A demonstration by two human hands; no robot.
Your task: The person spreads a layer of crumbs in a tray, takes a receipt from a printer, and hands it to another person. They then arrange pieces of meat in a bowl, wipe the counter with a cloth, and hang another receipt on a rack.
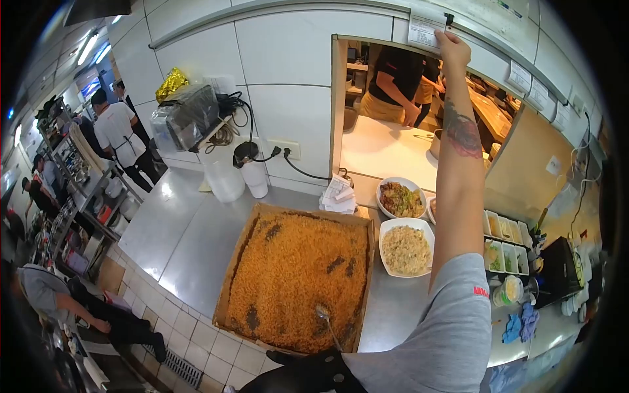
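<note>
My right hand (453, 49) is raised high at the wall above the pass-through window. Its thumb and fingers are closed on the lower right corner of a printed order ticket (424, 33), which hangs from the metal rail by a black clip. My left hand does not show. Below, a large cardboard box (226, 288) is filled with orange-brown grains or crumbs (298, 275) with dark patches, and a metal spoon (323, 313) rests in it. Beside the box stand a white bowl of pale rice-like food (406, 247) and a bowl of meat and greens (401, 198).
More tickets (538, 93) hang along the rail. Containers of toppings (506, 257) and blue cloths (521, 323) lie at right. Plastic cups (225, 178), cables and a plastic-wrapped machine (187, 118) stand at left. People work beyond the window (392, 82) and along the left aisle (121, 128).
</note>
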